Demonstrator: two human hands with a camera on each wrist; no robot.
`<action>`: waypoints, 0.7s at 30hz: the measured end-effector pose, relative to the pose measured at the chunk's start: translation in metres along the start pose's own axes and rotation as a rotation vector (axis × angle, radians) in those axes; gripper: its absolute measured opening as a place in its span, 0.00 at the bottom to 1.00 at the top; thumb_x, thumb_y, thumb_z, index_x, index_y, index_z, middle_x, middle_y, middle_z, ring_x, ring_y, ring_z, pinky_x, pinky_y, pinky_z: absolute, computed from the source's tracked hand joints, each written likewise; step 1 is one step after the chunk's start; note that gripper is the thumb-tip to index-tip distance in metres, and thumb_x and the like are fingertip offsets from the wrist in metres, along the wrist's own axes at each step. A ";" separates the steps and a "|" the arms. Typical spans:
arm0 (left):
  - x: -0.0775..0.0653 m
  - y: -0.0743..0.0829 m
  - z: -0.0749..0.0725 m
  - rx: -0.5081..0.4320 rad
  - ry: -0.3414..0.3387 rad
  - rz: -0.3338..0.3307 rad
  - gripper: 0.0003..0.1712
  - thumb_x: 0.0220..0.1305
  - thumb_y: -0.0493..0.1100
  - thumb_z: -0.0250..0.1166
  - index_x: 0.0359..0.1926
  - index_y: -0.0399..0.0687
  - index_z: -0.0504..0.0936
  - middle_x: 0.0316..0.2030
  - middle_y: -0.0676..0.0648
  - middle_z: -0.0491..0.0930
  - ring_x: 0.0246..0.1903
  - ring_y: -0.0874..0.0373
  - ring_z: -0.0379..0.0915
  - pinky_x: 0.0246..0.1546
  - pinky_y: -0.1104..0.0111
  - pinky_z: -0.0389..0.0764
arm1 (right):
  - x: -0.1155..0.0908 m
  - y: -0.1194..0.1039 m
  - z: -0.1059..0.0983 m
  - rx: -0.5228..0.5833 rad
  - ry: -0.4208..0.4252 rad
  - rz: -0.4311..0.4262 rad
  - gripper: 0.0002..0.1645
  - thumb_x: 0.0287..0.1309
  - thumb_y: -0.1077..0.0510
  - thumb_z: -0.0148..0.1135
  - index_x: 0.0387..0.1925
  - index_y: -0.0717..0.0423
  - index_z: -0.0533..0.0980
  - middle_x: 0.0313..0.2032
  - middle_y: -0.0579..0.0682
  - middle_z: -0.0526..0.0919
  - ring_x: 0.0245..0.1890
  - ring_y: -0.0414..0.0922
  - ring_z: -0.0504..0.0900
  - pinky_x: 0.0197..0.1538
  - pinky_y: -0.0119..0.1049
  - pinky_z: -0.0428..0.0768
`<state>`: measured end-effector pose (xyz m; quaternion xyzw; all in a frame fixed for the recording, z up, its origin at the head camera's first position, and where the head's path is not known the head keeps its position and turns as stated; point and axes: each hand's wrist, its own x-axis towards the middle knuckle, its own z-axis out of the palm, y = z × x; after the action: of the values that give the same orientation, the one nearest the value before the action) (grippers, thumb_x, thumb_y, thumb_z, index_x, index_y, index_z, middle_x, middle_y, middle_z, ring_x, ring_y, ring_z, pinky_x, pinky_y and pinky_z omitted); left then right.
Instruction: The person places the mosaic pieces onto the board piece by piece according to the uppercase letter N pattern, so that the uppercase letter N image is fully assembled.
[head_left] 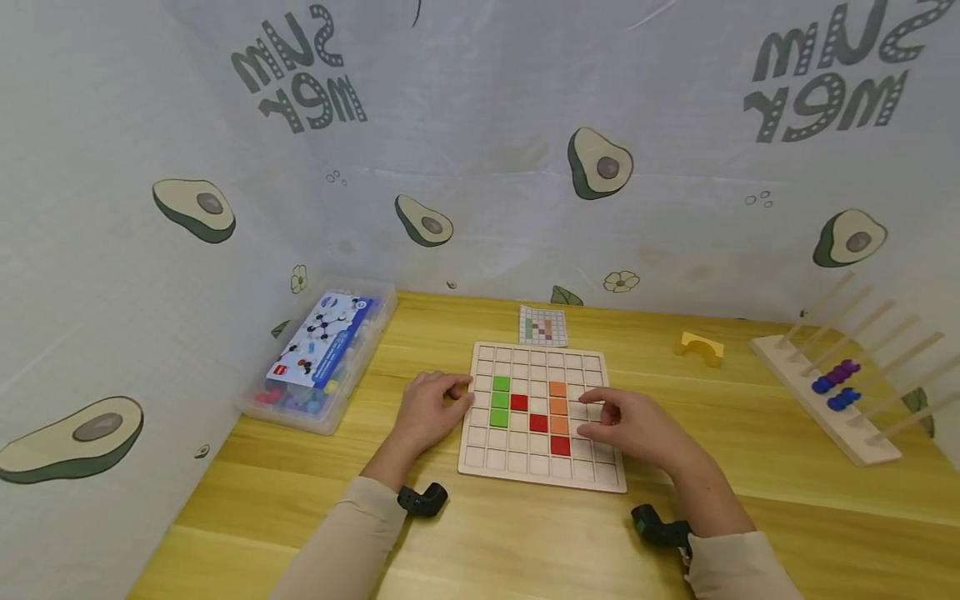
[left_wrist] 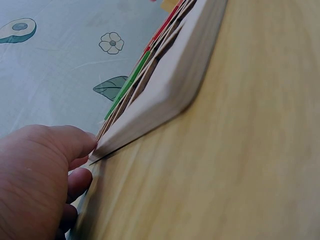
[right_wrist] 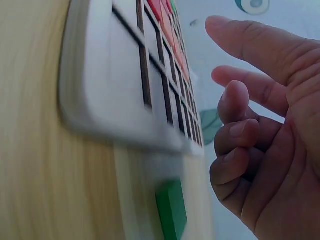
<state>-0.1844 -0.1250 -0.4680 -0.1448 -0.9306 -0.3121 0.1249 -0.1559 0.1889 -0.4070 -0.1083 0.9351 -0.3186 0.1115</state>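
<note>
A square wooden grid board (head_left: 540, 467) lies on the table with green tiles (head_left: 500, 400), red tiles (head_left: 537, 423) and orange tiles (head_left: 558, 407) set in its cells. At its left edge rests my left hand (head_left: 430, 410), thumb and forefinger touching the rim; the left wrist view shows the thumb against the board's side (left_wrist: 150, 125). My right hand (head_left: 637, 425) hovers over the right part of the board, thumb and forefinger apart, holding nothing. Beside the board, a green block (right_wrist: 172, 209) shows in the right wrist view; in the head view the block cannot be made out.
Behind the board lies a small printed pattern card (head_left: 543, 326). A clear plastic box (head_left: 322, 358) of coloured pieces stands at the left. Further right are a yellow arch block (head_left: 701, 347) and a wooden peg rack (head_left: 825, 400) with blue and purple beads. Patterned cloth (head_left: 495, 167) hangs behind.
</note>
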 end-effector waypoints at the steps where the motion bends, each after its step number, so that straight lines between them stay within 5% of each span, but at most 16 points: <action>1: 0.000 0.000 0.000 0.001 -0.002 -0.001 0.15 0.59 0.53 0.63 0.47 0.59 0.82 0.27 0.65 0.72 0.32 0.63 0.64 0.39 0.65 0.63 | -0.002 0.004 -0.003 -0.003 -0.001 0.000 0.27 0.47 0.43 0.69 0.49 0.49 0.76 0.24 0.48 0.70 0.23 0.44 0.67 0.25 0.35 0.65; 21: 0.000 0.001 0.000 -0.003 -0.010 -0.005 0.16 0.59 0.53 0.63 0.47 0.58 0.82 0.27 0.64 0.72 0.32 0.63 0.64 0.40 0.64 0.63 | -0.031 0.050 -0.030 0.042 -0.098 0.022 0.29 0.46 0.47 0.71 0.50 0.53 0.75 0.23 0.48 0.70 0.22 0.43 0.66 0.24 0.34 0.65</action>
<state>-0.1841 -0.1243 -0.4681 -0.1441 -0.9311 -0.3131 0.1191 -0.1414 0.2533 -0.4112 -0.1109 0.9228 -0.3311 0.1629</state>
